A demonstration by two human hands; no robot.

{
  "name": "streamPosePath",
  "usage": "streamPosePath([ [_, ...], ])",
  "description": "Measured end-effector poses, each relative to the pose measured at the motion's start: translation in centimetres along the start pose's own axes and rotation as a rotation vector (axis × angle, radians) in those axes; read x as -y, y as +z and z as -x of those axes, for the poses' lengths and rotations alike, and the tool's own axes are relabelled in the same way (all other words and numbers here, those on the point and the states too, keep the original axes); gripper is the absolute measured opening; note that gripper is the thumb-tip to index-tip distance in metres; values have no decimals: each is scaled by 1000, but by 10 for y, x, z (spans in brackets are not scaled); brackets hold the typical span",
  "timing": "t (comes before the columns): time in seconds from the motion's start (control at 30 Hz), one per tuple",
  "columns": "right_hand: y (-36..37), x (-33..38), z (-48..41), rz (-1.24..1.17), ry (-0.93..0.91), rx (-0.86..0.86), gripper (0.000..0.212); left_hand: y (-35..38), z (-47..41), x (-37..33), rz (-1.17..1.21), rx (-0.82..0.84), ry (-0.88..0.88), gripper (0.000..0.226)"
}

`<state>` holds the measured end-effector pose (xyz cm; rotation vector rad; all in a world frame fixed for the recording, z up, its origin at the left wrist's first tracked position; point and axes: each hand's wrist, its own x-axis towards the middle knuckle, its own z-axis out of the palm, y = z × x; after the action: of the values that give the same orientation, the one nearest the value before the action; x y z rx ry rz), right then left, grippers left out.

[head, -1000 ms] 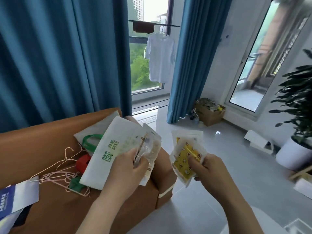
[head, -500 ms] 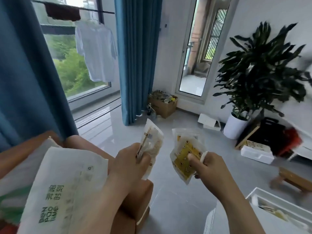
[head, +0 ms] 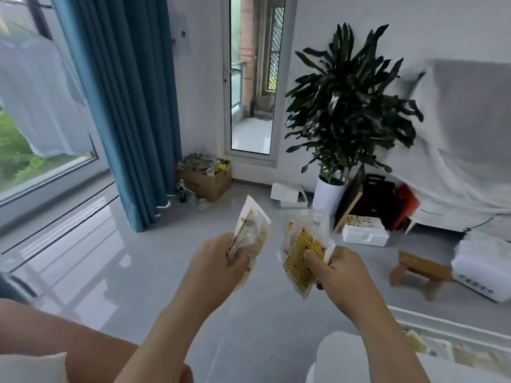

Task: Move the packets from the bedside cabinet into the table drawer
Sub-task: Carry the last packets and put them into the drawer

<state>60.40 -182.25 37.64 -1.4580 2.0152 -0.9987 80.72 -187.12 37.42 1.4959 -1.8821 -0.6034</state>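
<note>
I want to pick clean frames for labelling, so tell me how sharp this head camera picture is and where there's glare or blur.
Head view: left hand and right hand with their packets fairly sharp; the right edge smears with motion blur around the white cloth; window light glares off the glossy floor; wide-angle bending curves the curtain.

Blue curtain (head: 121,106), cardboard box (head: 206,179), potted plant (head: 345,106), wooden stool (head: 420,268) on grey floor (head: 138,258).

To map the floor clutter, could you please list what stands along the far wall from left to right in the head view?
Teal curtain → open brown cardboard box → white-framed glass door → dark-leaved plant in white pot → red stool.
</note>
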Motion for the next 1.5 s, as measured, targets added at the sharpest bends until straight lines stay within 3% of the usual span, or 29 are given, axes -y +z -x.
streamPosePath([
  [0.47,-34,-95,-153,97,211,-77,34,134,-173,-25,17,178,115,27],
  [0.97,7,-161,-284,161,620,-114,41,252,-369,-6,-66,648,262,33],
  [1.5,-75,-269,-415,122,841,-219,38,445,-496,-124,-190,953,510,30],
])
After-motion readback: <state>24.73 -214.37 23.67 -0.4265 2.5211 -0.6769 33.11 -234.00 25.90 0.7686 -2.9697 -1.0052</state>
